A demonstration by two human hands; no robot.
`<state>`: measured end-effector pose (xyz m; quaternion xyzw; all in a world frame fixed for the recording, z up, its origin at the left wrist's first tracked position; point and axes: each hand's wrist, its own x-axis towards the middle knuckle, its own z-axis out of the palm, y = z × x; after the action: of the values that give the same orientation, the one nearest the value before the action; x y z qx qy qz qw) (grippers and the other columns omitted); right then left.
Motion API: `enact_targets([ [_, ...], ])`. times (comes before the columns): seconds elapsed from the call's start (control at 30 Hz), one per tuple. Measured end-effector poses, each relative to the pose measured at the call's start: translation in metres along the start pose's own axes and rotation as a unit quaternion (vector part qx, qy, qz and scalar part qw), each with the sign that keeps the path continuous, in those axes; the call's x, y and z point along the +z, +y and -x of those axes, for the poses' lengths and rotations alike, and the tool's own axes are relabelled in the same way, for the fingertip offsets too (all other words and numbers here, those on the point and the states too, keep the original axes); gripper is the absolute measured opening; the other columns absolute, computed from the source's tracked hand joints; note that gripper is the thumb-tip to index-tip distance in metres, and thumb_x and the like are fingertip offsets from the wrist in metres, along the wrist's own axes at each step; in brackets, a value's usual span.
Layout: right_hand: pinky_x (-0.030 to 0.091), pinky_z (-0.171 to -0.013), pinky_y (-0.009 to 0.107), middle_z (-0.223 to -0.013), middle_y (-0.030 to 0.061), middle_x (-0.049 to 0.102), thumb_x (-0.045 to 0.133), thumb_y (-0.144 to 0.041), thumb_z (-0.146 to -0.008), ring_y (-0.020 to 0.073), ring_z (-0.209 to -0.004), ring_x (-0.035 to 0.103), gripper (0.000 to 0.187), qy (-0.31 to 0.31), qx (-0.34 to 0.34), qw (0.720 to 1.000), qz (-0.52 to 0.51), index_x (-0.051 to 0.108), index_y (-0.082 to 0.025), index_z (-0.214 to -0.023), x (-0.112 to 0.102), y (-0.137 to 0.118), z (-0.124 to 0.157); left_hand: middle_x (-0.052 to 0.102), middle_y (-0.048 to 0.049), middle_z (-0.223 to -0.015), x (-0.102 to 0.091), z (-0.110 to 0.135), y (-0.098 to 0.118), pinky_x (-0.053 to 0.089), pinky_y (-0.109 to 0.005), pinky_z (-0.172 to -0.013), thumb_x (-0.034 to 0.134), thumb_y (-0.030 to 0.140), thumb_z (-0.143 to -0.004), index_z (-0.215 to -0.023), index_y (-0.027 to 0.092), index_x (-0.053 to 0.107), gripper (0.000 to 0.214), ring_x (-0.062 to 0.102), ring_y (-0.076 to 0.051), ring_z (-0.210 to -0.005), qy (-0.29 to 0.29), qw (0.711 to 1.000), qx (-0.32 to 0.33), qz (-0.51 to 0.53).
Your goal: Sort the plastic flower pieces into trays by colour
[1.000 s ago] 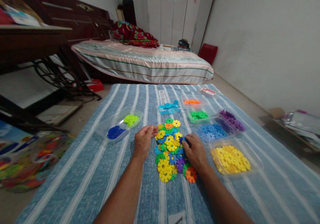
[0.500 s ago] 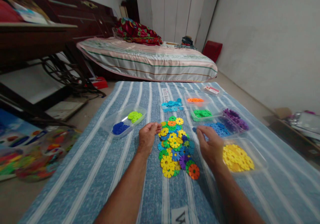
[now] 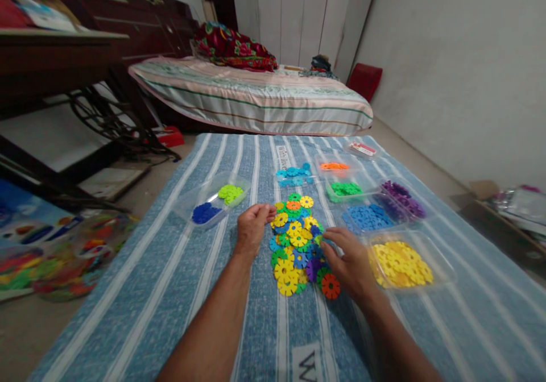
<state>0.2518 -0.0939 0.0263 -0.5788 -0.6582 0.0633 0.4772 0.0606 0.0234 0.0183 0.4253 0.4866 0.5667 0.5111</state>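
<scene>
Pile of coloured discs at centre of blue striped cloth, between both hands. Left hand at pile's left edge, fingers curled in, tips against yellow disc; grip on any piece: cannot tell. Right hand palm down at pile's right edge, fingers stretched and apart, orange disc just beside it. Tub of yellow discs near right hand. Bed and white wardrobe behind. Left-side clutter blurred; forearms cut off by lower edge.

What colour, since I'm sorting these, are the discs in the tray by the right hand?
The discs are yellow, clearest in the head view.
</scene>
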Motion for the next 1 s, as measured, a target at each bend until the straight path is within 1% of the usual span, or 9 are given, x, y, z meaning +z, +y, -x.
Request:
enact_targets([
  [0.1,0.053,-0.086,0.037,-0.099,0.0085,0.068,0.054,-0.029,-0.087,0.0212,-0.094,0.064,0.018,-0.027,0.032,0.999,-0.021,0.07,-0.022,-0.094,0.002,0.007,0.007,0.071,-0.006,-0.074,0.001,0.0,0.0,0.054,-0.029,-0.07,0.068,0.041,-0.067,-0.073,0.013,0.068,0.029,0.065,-0.015,-0.066,0.001,1.0,-0.002,-0.002],
  [0.2,0.052,-0.089,0.039,-0.104,0.0095,0.067,0.056,-0.029,-0.085,0.0227,-0.099,0.063,0.02,-0.044,0.042,0.998,-0.011,0.071,-0.022,-0.098,0.002,0.012,0.01,0.071,-0.0061,-0.074,0.001,0.0,-0.001,0.053,-0.029,-0.07,0.067,0.04,-0.067,-0.072,0.012,0.068,0.028,0.065,-0.015,-0.067,0.003,1.0,-0.001,-0.005],
  [0.37,0.048,-0.096,0.044,-0.116,0.0128,0.063,0.057,-0.029,-0.083,0.0266,-0.111,0.058,0.027,-0.071,0.024,0.997,0.022,0.07,-0.02,-0.105,0.009,0.015,0.014,0.071,-0.0059,-0.074,0.0,0.0,-0.002,0.053,-0.029,-0.071,0.067,0.039,-0.067,-0.072,0.013,0.068,0.027,0.065,-0.015,-0.068,-0.003,1.0,-0.001,-0.004],
  [0.5,0.046,-0.099,0.048,-0.119,0.0142,0.062,0.057,-0.029,-0.082,0.0284,-0.115,0.055,0.028,-0.079,0.014,0.996,0.023,0.07,-0.019,-0.105,0.012,0.017,0.017,0.071,-0.0062,-0.075,-0.001,-0.001,-0.004,0.053,-0.029,-0.072,0.067,0.041,-0.067,-0.073,0.013,0.068,0.028,0.065,-0.016,-0.07,-0.005,1.0,-0.001,-0.006],
  [0.67,0.044,-0.1,0.047,-0.119,0.0124,0.061,0.06,-0.025,-0.08,0.0271,-0.116,0.054,0.021,-0.08,0.042,0.996,-0.014,0.071,-0.02,-0.097,0.012,0.015,0.015,0.071,-0.0055,-0.075,-0.001,-0.001,-0.005,0.053,-0.028,-0.071,0.068,0.039,-0.068,-0.073,0.013,0.068,0.027,0.065,-0.016,-0.071,-0.008,1.0,-0.001,-0.006],
  [0.8,0.045,-0.098,0.045,-0.115,0.0099,0.063,0.062,-0.026,-0.079,0.0255,-0.112,0.057,0.011,-0.078,0.069,0.993,-0.058,0.07,-0.022,-0.084,0.009,0.008,0.012,0.07,-0.0047,-0.075,0.0,0.0,-0.003,0.052,-0.027,-0.071,0.066,0.038,-0.069,-0.072,0.014,0.068,0.024,0.065,-0.015,-0.07,-0.01,1.0,-0.001,-0.006],
  [0.93,0.048,-0.094,0.041,-0.11,0.0083,0.066,0.062,-0.03,-0.081,0.0238,-0.106,0.061,0.011,-0.073,0.067,0.992,-0.079,0.068,-0.022,-0.076,-0.004,-0.004,0.005,0.07,-0.005,-0.075,0.001,0.002,-0.001,0.052,-0.027,-0.07,0.066,0.037,-0.069,-0.072,0.013,0.068,0.024,0.065,-0.015,-0.071,-0.01,1.0,-0.005,-0.004],
  [1.0,0.049,-0.092,0.04,-0.108,0.0077,0.067,0.062,-0.03,-0.082,0.0229,-0.103,0.063,0.011,-0.049,0.053,0.995,-0.066,0.068,-0.022,-0.077,-0.016,-0.006,-0.003,0.071,-0.0053,-0.075,0.001,0.002,0.0,0.052,-0.027,-0.07,0.067,0.038,-0.069,-0.072,0.013,0.068,0.025,0.065,-0.015,-0.071,-0.009,1.0,-0.006,-0.005],
])
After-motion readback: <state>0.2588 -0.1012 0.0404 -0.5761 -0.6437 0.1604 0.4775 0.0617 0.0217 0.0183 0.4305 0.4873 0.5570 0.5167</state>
